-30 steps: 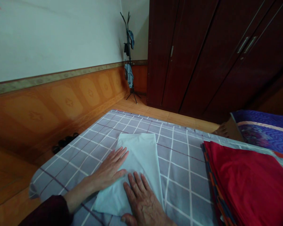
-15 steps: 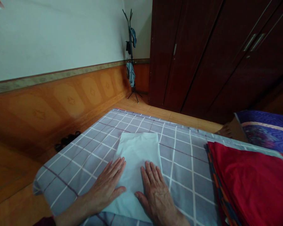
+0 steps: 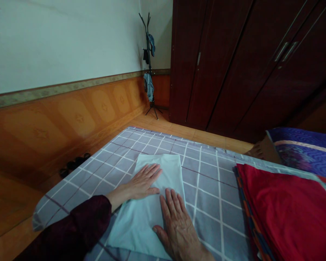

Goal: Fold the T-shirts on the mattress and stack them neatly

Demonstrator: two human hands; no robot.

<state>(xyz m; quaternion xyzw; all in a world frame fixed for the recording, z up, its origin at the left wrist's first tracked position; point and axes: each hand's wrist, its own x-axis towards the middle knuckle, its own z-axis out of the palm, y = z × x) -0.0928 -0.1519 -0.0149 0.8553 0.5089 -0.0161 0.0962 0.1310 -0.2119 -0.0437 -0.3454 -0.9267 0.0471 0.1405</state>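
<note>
A pale, light-blue cloth (image 3: 141,221), folded into a long strip, lies flat on a grey checked bedcover (image 3: 206,206). My left hand (image 3: 145,182) rests flat across the cloth's upper middle, fingers stretched toward the upper right. Lower down, my right hand (image 3: 178,224) lies palm-down over the cloth's right edge, fingers pointing away from me and thumb spread out. Both hands are open and grip nothing. What garment or linen the cloth is, I cannot tell.
Folded red fabric (image 3: 285,206) tops a pile on the right of the bed. Beyond it sit a cardboard box (image 3: 263,150) and purple bedding (image 3: 306,148). A coat rack (image 3: 149,65), a dark wardrobe (image 3: 220,72) and black shoes (image 3: 74,163) stand around the bed.
My left hand has slid up and inward over the cloth, from its left edge to its upper middle, bringing the dark sleeve into view. My right hand stays in nearly the same place.
</note>
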